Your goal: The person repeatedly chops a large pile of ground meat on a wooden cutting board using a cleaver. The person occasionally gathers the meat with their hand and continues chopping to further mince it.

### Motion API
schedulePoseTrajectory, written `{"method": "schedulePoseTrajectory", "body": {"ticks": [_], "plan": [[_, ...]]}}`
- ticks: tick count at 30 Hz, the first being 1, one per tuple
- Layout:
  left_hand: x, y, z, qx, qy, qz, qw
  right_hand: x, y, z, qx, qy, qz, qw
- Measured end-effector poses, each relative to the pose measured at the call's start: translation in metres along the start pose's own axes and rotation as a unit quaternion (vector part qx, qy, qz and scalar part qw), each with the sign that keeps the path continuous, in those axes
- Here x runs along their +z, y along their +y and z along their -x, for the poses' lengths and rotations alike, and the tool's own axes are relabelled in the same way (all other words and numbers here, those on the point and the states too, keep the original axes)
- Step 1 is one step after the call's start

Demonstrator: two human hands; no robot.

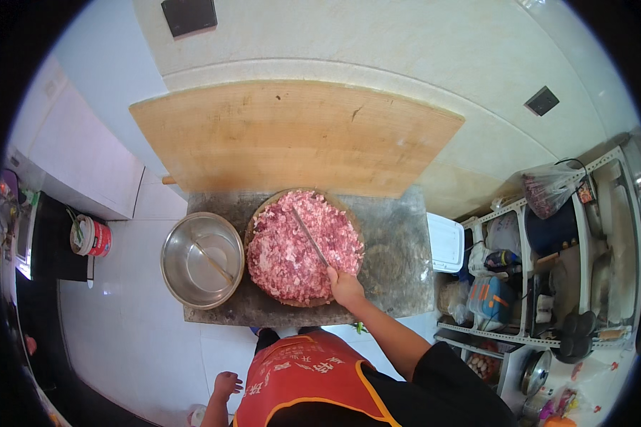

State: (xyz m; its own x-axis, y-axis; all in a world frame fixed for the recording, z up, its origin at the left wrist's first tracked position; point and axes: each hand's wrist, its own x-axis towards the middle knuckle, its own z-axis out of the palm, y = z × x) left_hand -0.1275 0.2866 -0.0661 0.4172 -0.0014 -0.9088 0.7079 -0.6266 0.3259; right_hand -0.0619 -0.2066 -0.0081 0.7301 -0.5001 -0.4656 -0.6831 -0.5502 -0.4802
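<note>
My right hand (346, 287) grips the handle of a knife (310, 237), whose blade lies over a wide heap of chopped raw meat (283, 256). Seen from above, the blade shows as a thin strip pointing up and left. The meat covers most of a round chopping block (359, 224) on a worn grey table. Left of the block stands a steel basin (176, 288) with a wooden stick or handle (213, 262) inside. Down beside the red apron hangs my left hand (228, 384), away from the table, its fingers loosely curled and nothing seen in it.
A large wooden board (299, 139) leans against the wall behind the grey table (400, 256). To the right are a white lidded bin (446, 243) and a metal shelf rack (523, 267) loaded with bags and kitchen goods. A red and white bucket (97, 237) stands at the left.
</note>
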Motion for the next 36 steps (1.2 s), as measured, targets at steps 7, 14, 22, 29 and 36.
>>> {"method": "schedulePoseTrajectory", "body": {"ticks": [7, 14, 22, 29, 36], "plan": [[0.002, 0.002, 0.006, 0.024, -0.002, -0.010, 1.000, -0.002, -0.005, 0.012, -0.027, -0.029, -0.006, 0.999], [0.002, -0.005, 0.013, 0.010, -0.003, -0.043, 0.999, -0.015, -0.015, 0.012, -0.030, -0.030, -0.025, 0.999], [0.002, -0.005, 0.013, 0.013, 0.014, -0.025, 1.000, -0.030, -0.019, 0.006, -0.045, -0.025, -0.049, 0.997], [0.004, -0.018, 0.005, 0.006, 0.014, 0.013, 1.000, -0.056, -0.047, 0.010, -0.082, 0.034, -0.074, 0.993], [0.002, -0.027, -0.006, 0.001, 0.013, 0.051, 0.999, -0.021, -0.025, -0.026, -0.011, -0.012, -0.019, 1.000]]}}
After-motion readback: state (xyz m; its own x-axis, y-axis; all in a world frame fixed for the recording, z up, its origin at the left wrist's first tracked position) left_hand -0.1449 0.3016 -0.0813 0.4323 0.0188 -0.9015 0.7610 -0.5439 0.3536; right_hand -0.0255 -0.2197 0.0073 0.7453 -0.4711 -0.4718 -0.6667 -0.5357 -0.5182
